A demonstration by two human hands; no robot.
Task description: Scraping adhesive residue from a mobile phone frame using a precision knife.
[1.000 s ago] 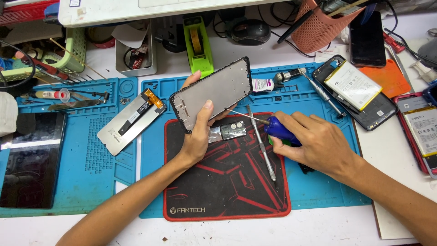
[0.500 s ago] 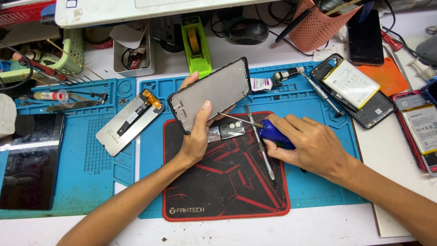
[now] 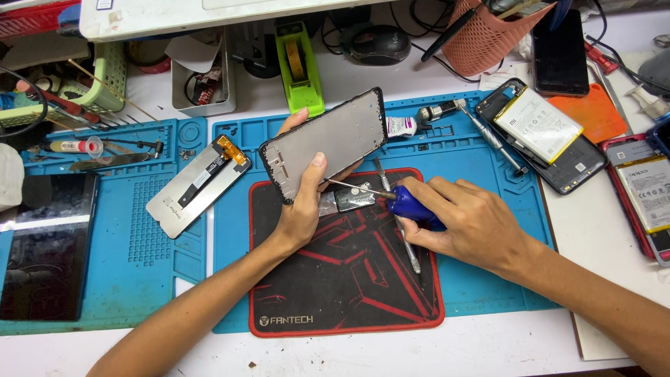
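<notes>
phone frame held up, screwdriver tip laid against its edge

the left hand (image 3: 301,209) is closed around a black phone frame (image 3: 326,142), the thumb pressed flat on its grey inner face and the fingers wrapped behind; the frame is held tilted above the red-and-black mat (image 3: 349,279). the right hand (image 3: 469,222) is curled tight around the blue handle of a screwdriver (image 3: 405,202), whose thin metal shaft is pointed left and is met by the frame's lower edge, just beside the left thumb. a small metal part (image 3: 349,200) is seen on the mat under the shaft, and grey tweezers (image 3: 407,244) are laid beside the right hand.

open room is left on the lower half of the mat and on the blue silicone work mat (image 3: 488,279) to its right. to the left, a detached display panel (image 3: 199,185) with an orange flex is laid flat, well apart from the hands. an opened phone with its battery showing (image 3: 541,132) is set near the upper right edge, and a green tape dispenser (image 3: 300,66) is stood behind.
</notes>
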